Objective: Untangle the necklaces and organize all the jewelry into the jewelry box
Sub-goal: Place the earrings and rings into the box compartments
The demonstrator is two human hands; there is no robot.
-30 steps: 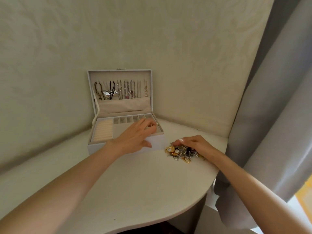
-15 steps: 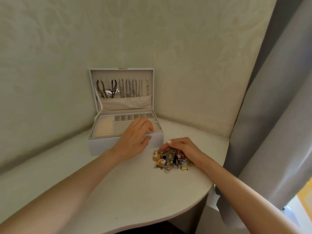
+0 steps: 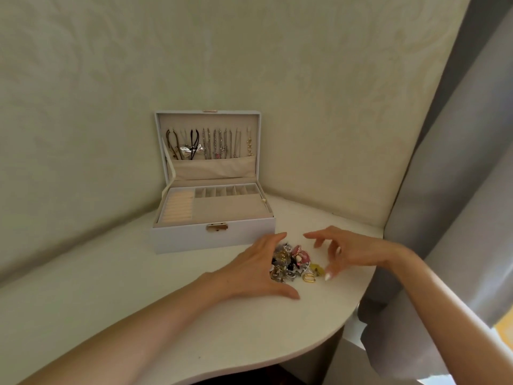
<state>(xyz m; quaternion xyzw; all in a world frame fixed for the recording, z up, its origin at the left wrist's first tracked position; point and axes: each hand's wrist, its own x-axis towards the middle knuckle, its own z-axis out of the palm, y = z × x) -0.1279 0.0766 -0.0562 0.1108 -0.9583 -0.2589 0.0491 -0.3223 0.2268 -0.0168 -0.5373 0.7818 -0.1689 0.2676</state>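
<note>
A white jewelry box [image 3: 183,238] stands open at the back of the table, against the wall. Several necklaces [image 3: 211,143] hang in a row inside its raised lid. Its tray shows ring rolls on the left and small compartments along the back. In front of the box's right corner lies a small heap of mixed jewelry [image 3: 294,262], gold, silver, pink and black pieces. My left hand [image 3: 255,270] lies flat on the table and touches the heap's left side. My right hand [image 3: 341,251] hovers over the heap's right side with fingers spread and loosely bent, holding nothing.
The white table [image 3: 138,287] has a curved front edge [image 3: 319,351] close on the right. A grey curtain [image 3: 449,176] hangs beside the table's right end. Pale walls meet in a corner behind the box.
My left hand left the box's tray and came down to the heap. The heap was dragged left and nearer to me. My right hand lifted off it and opened.
</note>
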